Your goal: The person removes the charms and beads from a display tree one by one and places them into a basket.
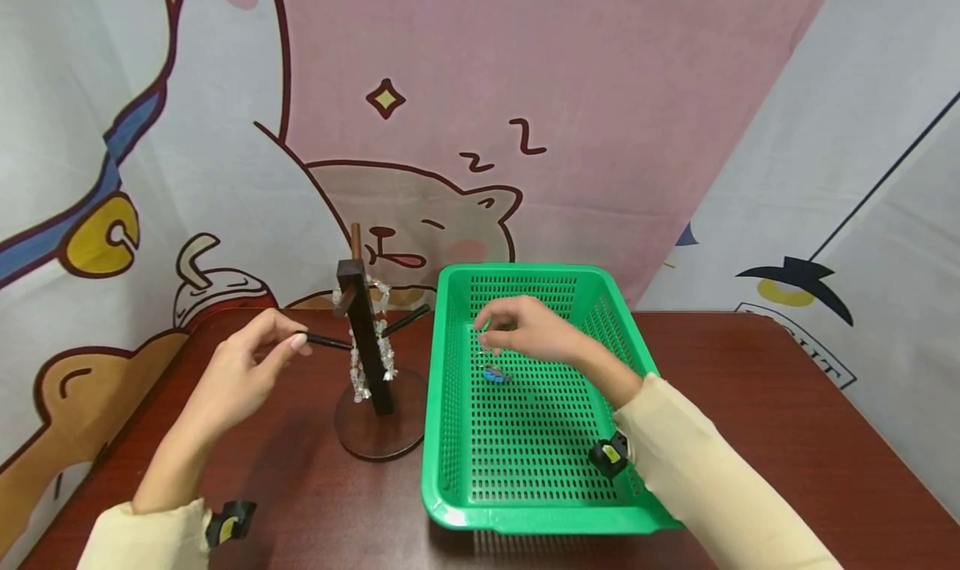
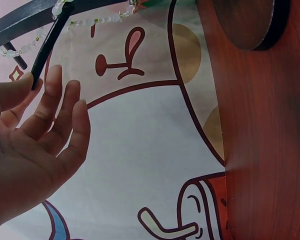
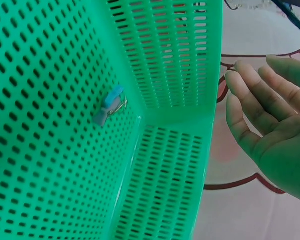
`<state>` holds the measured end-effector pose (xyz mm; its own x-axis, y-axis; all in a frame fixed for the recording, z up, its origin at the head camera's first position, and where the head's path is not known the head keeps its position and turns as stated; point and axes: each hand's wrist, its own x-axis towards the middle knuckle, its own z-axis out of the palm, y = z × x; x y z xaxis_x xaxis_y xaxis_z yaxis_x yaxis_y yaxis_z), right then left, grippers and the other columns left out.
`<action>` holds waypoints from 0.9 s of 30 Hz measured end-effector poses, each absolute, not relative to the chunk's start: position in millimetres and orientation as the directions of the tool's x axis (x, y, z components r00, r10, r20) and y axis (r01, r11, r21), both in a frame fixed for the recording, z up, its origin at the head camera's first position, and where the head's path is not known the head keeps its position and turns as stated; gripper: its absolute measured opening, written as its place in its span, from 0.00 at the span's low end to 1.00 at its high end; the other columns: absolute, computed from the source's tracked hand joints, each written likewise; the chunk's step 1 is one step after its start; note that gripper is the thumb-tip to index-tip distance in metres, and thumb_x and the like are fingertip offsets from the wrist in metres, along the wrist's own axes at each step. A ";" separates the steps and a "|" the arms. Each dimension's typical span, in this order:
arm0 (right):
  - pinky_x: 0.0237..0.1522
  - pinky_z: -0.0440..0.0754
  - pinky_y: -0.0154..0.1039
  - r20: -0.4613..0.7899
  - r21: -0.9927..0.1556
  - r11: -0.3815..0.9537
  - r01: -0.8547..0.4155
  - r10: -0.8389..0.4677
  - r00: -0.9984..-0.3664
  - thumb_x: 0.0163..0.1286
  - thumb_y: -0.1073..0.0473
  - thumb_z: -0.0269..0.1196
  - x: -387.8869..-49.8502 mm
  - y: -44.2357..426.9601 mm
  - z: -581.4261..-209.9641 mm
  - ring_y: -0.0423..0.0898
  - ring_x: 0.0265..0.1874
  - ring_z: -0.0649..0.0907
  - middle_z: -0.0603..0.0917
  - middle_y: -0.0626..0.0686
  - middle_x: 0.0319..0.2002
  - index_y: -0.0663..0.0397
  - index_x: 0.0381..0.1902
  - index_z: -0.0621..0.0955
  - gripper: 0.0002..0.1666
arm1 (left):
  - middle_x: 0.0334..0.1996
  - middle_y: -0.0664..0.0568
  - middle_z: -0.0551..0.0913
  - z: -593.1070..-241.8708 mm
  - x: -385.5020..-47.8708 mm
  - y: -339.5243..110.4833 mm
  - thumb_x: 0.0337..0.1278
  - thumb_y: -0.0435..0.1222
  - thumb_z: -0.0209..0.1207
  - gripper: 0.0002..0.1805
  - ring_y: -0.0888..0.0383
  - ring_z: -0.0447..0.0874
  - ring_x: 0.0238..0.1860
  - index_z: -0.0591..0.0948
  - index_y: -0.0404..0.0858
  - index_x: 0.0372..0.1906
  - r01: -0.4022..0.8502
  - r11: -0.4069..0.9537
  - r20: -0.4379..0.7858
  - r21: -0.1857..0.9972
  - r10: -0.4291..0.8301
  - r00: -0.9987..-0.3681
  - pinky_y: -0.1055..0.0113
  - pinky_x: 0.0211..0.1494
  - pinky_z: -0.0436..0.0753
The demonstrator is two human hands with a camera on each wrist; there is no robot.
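Note:
My left hand pinches the end of a black peg on a dark wooden stand, thumb against index finger. In the left wrist view the other fingers of that hand are spread loosely. Strings of clear beads hang from the stand's pegs. Over the green basket hovers my right hand, fingers loosely bent, with nothing visible in them. Below it a small blue and grey item with a thin metal loop lies on the basket floor; its exact kind is unclear.
The stand's round base sits on the reddish-brown table, just left of the basket. A cloth printed with cartoon animals hangs behind the table.

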<state>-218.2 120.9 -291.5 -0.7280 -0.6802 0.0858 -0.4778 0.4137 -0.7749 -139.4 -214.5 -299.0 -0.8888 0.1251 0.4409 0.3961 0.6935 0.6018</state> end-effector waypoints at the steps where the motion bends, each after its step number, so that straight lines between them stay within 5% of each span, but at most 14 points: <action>1: 0.23 0.69 0.36 0.083 -0.774 0.414 -0.479 -0.684 -0.725 0.64 0.64 0.59 -217.6 119.1 -291.1 0.44 0.25 0.79 0.82 0.48 0.25 0.59 0.40 0.78 0.07 | 0.29 0.54 0.82 -298.9 -139.5 -214.4 0.60 0.32 0.55 0.03 0.70 0.75 0.31 0.77 0.39 0.38 0.397 0.693 0.441 0.602 0.126 -0.889 0.72 0.29 0.72; 10: 0.34 0.78 0.44 0.091 -0.778 0.375 -0.504 -0.726 -0.682 0.63 0.66 0.59 -211.7 100.1 -289.2 0.41 0.26 0.80 0.82 0.48 0.25 0.62 0.40 0.78 0.08 | 0.28 0.54 0.82 -298.2 -139.5 -213.9 0.60 0.32 0.55 0.02 0.69 0.75 0.31 0.77 0.39 0.37 0.403 0.688 0.444 0.604 0.130 -0.887 0.72 0.28 0.72; 19: 0.32 0.78 0.34 0.073 -0.788 0.357 -0.502 -0.756 -0.651 0.63 0.65 0.59 -205.3 80.3 -289.4 0.49 0.29 0.82 0.83 0.57 0.28 0.62 0.44 0.78 0.11 | 0.28 0.55 0.81 -298.1 -139.8 -214.1 0.60 0.31 0.55 0.02 0.68 0.75 0.29 0.77 0.39 0.37 0.395 0.691 0.438 0.605 0.126 -0.890 0.72 0.27 0.71; 27: 0.25 0.75 0.34 0.055 -0.778 0.367 -0.509 -0.769 -0.637 0.64 0.63 0.59 -200.7 66.5 -287.8 0.48 0.27 0.83 0.84 0.52 0.27 0.59 0.49 0.77 0.15 | 0.27 0.55 0.81 -297.5 -140.0 -214.5 0.62 0.33 0.54 0.03 0.67 0.75 0.29 0.76 0.38 0.37 0.383 0.702 0.423 0.600 0.128 -0.897 0.71 0.28 0.72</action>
<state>-200.7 66.5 -287.8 -0.6370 -0.7690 0.0546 -0.5094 0.3667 -0.7785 -140.0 -214.5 -297.5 -0.8972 0.1283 0.4225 0.3830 0.7023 0.6001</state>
